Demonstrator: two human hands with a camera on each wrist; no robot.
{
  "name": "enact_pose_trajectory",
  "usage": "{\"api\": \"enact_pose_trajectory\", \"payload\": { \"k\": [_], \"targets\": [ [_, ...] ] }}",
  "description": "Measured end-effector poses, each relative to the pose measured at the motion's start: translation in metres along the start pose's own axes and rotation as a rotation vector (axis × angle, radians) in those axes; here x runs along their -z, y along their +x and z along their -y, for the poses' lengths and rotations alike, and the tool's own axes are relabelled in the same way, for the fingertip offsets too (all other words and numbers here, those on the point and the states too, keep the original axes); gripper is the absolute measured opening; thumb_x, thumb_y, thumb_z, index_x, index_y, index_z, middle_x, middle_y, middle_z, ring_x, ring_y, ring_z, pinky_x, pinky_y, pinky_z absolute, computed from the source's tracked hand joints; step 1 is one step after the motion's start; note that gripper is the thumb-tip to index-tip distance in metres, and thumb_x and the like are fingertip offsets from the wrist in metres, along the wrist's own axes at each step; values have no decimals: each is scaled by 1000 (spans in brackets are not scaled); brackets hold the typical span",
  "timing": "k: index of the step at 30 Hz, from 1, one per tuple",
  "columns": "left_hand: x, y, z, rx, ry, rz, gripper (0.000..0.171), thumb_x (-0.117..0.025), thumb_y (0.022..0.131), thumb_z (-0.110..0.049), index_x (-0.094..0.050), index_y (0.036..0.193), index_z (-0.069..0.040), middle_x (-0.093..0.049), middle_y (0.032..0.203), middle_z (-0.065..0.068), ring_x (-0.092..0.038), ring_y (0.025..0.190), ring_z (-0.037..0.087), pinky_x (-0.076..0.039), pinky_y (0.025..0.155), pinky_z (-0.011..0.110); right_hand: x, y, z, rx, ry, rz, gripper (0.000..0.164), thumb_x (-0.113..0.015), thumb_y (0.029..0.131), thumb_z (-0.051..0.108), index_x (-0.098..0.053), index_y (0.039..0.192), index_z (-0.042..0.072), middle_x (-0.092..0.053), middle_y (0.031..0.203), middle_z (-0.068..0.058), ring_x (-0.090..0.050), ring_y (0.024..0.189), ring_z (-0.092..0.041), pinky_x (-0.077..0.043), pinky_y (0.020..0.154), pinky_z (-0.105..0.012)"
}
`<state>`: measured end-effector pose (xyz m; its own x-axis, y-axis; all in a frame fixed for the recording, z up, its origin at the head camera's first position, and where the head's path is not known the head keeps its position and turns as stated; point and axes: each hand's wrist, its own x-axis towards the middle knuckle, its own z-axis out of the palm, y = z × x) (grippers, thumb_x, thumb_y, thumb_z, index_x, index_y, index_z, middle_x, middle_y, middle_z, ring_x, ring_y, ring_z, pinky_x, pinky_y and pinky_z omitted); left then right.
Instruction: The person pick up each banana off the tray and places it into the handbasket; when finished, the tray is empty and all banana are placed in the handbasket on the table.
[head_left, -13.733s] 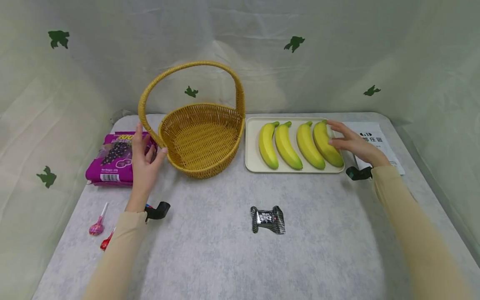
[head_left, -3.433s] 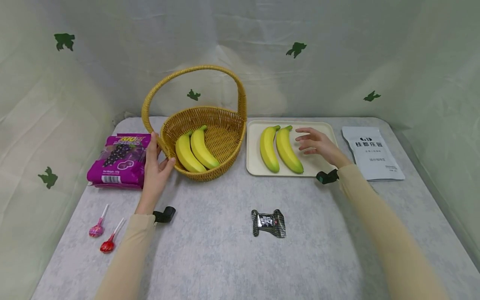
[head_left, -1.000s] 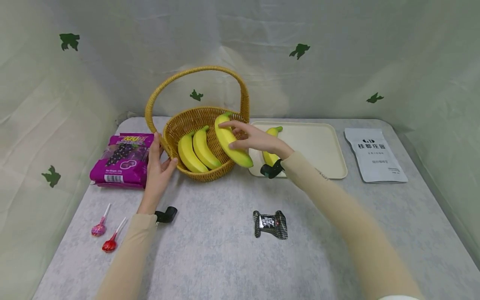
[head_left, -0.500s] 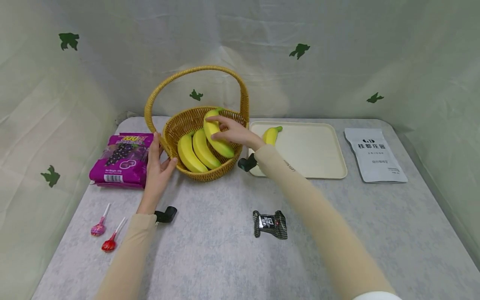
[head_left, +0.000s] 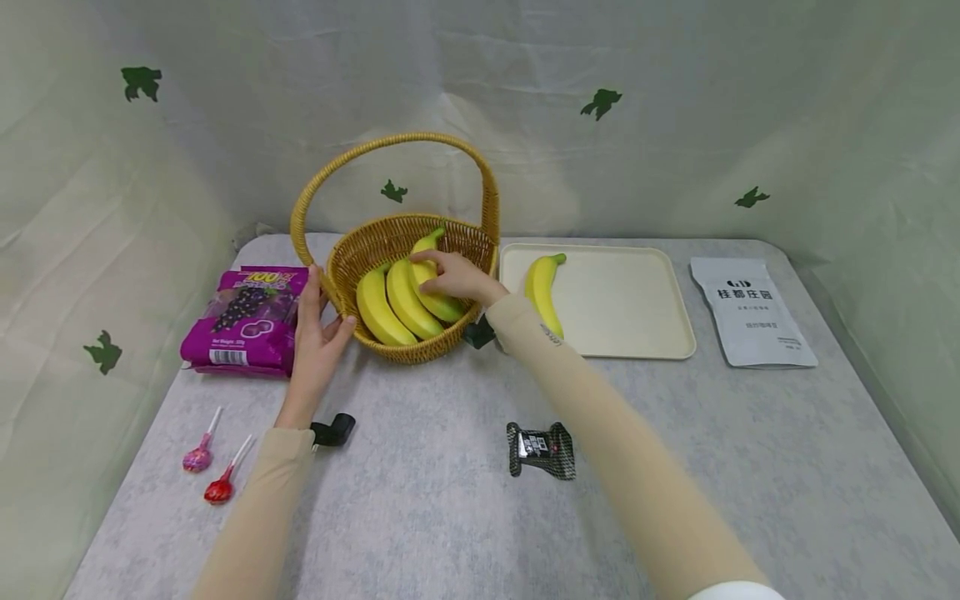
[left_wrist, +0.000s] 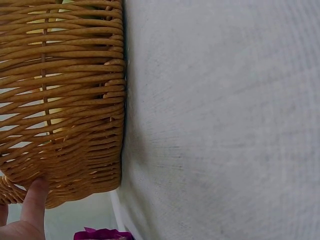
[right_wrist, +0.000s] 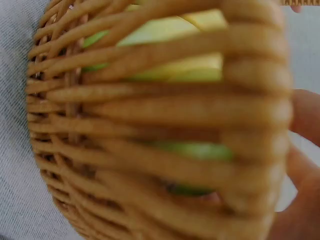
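The wicker basket point(head_left: 411, 353) stands at the back, left of centre. My left hand point(head_left: 318, 346) grips its left side where the handle meets the rim; the left wrist view has the thumb point(left_wrist: 34, 202) against the weave. Inside lie two yellow bananas, one on the left point(head_left: 380, 310) and another beside it point(head_left: 410, 304). My right hand point(head_left: 459, 279) reaches over the right rim and holds a third banana point(head_left: 448, 309) low in the basket, alongside them. Through the blurred weave point(right_wrist: 160, 105) in the right wrist view, yellow and green show, with fingers point(right_wrist: 302, 190) beyond the rim.
One banana point(head_left: 543, 287) lies on the cream tray point(head_left: 626, 304), right of the basket. A silver-grey pouch point(head_left: 753, 312) lies far right, a purple candy bag point(head_left: 243, 325) left. Two lollipops, pink point(head_left: 197, 458) and red point(head_left: 219, 490), and a black-wrapped sweet point(head_left: 540, 450) are nearer.
The right hand has carried the third banana left from the tray and lowered it into the basket. Two others went from tray to basket earlier. The left hand has stayed at the basket.
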<state>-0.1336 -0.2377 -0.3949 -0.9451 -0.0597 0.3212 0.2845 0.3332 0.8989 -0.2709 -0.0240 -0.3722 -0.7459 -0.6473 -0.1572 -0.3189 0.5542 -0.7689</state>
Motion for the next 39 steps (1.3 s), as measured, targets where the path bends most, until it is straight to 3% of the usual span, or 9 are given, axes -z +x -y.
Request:
{"api": "enact_pose_trajectory", "payload": {
  "k": [3, 6, 9, 15, 19, 25, 31, 39],
  "targets": [
    [0, 0, 0, -4, 0, 1, 82, -53, 94, 8, -4, 154, -18, -6, 158, 7, -17, 142, 33, -32, 106, 53, -2, 0, 2, -26, -50, 36, 52, -58, 92, 11, -46, 143, 12, -53, 129, -16, -47, 112, -22, -40, 87, -26],
    [0, 0, 0, -3, 6, 0, 82, -53, 94, 7, -4, 154, -19, -6, 158, 7, -17, 142, 33, -32, 105, 53, -2, -1, 3, -46, -75, 56, 52, -57, 91, 11, -47, 142, 13, -44, 144, -14, -38, 130, -25, -37, 99, -30],
    [0, -1, 0, 2, 13, 1, 82, -53, 94, 5, -4, 154, -20, -6, 158, 7, -18, 142, 32, -32, 105, 53, -1, -1, 3, -53, -63, 62, 52, -57, 91, 10, -47, 142, 13, -45, 143, -12, -41, 125, -22, -38, 94, -28],
    [0, -1, -1, 5, 11, 4, 82, -53, 95, 5, -3, 155, -21, -5, 159, 7, -17, 142, 32, -32, 105, 55, 5, -9, 1, -35, 8, 12, 51, -59, 91, 11, -48, 141, 12, -55, 117, -13, -47, 91, -20, -41, 71, -27],
    [0, -1, -2, 5, 13, 4, 82, -52, 95, 5, -3, 154, -21, -5, 159, 6, -18, 142, 32, -32, 105, 54, 13, -19, -5, -1, 169, -32, 48, -59, 92, 10, -49, 139, 8, -52, 124, -16, -55, 102, -25, -50, 84, -35],
    [0, -1, -2, 10, 12, 4, 81, -52, 95, 5, -3, 154, -19, -5, 159, 7, -17, 142, 31, -31, 106, 55, 33, -41, -27, 86, 422, -84, 43, -57, 94, 8, -49, 137, 5, -49, 129, -22, -54, 111, -30, -48, 93, -49],
    [-1, -2, -1, 0, 20, 0, 82, -52, 94, 6, -3, 154, -20, -6, 158, 9, -18, 141, 33, -32, 105, 55, 53, -68, -59, 78, 526, -156, 44, -58, 95, 7, -47, 138, 3, -49, 126, -26, -54, 107, -36, -46, 91, -56],
    [-1, -1, 0, -28, 14, -4, 82, -53, 94, 7, -3, 154, -18, -6, 158, 11, -17, 141, 35, -33, 105, 53, 68, -96, -108, -41, 546, -254, 43, -58, 93, 4, -50, 135, 5, -53, 122, -24, -58, 99, -31, -53, 85, -43]
  ]
}}
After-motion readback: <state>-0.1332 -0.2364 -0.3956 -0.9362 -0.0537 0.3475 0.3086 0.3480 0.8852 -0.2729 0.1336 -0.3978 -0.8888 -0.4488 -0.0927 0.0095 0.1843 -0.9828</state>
